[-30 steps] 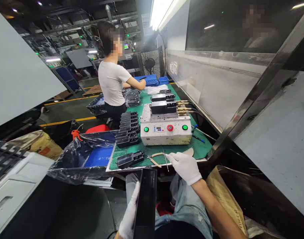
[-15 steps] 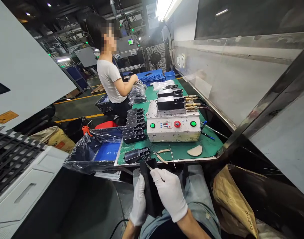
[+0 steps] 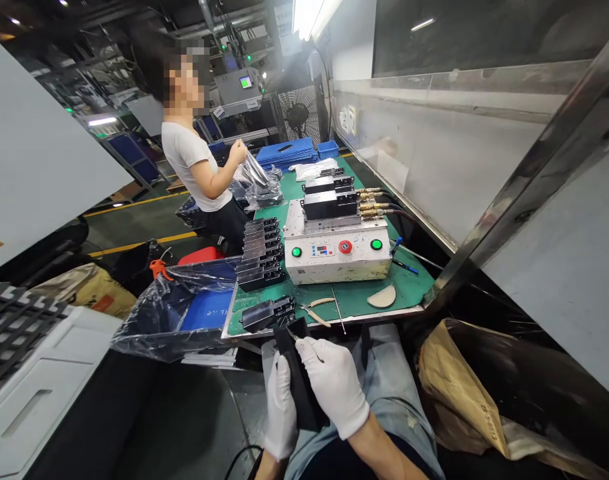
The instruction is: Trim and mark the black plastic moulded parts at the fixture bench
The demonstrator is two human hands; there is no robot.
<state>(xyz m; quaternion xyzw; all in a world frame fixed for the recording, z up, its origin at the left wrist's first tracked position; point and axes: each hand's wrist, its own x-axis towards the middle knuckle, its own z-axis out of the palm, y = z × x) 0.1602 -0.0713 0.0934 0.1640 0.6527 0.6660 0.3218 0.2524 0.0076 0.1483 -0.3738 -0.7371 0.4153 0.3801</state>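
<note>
Right grip (image 3: 336,385) moved from over surface (image 3: 357,304) to black housing (image 3: 300,387) — pinching slim tool (image 3: 291,335); left grip (image 3: 280,410) clasping black housing. Pliers (image 3: 309,309) just beyond both grips.

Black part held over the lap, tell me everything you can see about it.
The black part is a long, box-like piece with straight edges and a dull surface that looks like plastic. It slants over the person's lap, its far end toward the table. The gloved left hand grips its left side; the gloved right hand holds a slim tool at its far end, whether touching is unclear. The hands hide some of it, and finer detail is too dark to make out.
</note>
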